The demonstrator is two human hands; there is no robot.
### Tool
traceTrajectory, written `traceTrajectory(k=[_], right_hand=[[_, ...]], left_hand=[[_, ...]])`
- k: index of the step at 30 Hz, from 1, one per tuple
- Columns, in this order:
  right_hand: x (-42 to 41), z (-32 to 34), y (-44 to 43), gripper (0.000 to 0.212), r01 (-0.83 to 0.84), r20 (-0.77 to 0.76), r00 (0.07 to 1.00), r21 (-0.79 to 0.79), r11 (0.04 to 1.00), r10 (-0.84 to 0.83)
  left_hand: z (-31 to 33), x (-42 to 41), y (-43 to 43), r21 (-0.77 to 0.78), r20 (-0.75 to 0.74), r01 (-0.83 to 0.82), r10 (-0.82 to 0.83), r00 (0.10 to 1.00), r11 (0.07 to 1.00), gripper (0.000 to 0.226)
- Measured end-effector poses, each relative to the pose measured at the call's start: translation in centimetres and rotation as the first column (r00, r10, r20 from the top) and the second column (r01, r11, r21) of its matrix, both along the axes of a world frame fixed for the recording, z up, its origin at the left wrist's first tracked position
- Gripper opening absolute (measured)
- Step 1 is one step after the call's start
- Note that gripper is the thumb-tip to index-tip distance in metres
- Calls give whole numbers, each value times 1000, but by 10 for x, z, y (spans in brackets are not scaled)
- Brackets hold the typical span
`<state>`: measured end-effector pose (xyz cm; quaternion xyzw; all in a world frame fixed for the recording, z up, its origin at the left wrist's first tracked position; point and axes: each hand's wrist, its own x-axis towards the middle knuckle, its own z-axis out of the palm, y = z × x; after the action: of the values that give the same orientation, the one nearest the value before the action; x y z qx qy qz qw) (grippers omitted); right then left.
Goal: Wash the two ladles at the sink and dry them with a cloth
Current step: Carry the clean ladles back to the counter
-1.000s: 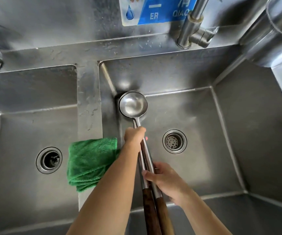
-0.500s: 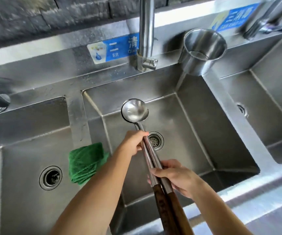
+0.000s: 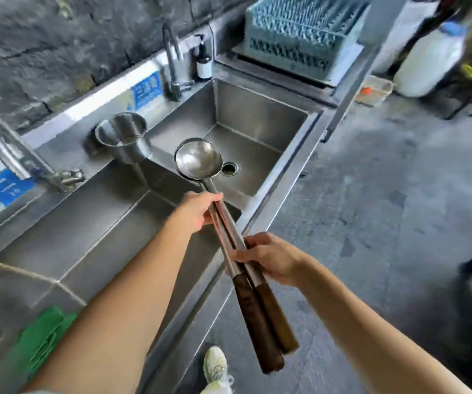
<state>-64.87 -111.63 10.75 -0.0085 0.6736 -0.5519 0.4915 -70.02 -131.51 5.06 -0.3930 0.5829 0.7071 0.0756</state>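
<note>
Two steel ladles (image 3: 198, 160) with dark wooden handles are stacked together, bowls nested, held in the air over the sink's front edge. My left hand (image 3: 198, 211) grips the metal shafts just below the bowls. My right hand (image 3: 269, 258) holds both shafts lower down, above the wooden grips. The bowls hover above the right basin (image 3: 260, 120), near its drain. A folded green cloth (image 3: 41, 339) lies on the divider at the lower left, partly hidden by my left forearm.
A steel cylinder pot (image 3: 122, 135) stands on the ledge between basins. Two faucets (image 3: 173, 61) rise along the back wall, with a pump bottle (image 3: 203, 62) beside one. A teal dish rack (image 3: 300, 32) sits at the back right. Concrete floor lies to the right.
The view has swung right and pulled back from the sink. Both hands keep the same grip, and the ladles have moved from the middle basin toward the right basin.
</note>
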Motion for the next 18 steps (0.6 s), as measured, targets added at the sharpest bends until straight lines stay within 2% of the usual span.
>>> traceTrajectory(k=[4, 7, 11, 18], right_hand=[[14, 31, 81, 34, 152, -41, 987, -32, 988, -153], [34, 50, 150, 38, 252, -59, 965, -54, 966, -255], [77, 68, 245, 43, 413, -78, 905, -75, 908, -418], [178, 89, 398, 45, 613, -126, 776, -85, 786, -618]], left_hand=[[39, -21, 93, -47, -39, 180, -182, 983, 983, 16], [64, -23, 174, -57, -81, 327, -331, 940, 943, 12], [89, -7, 290, -81, -123, 474, -481, 868, 877, 18], [119, 57, 484, -112, -161, 685, -693, 703, 720, 15]])
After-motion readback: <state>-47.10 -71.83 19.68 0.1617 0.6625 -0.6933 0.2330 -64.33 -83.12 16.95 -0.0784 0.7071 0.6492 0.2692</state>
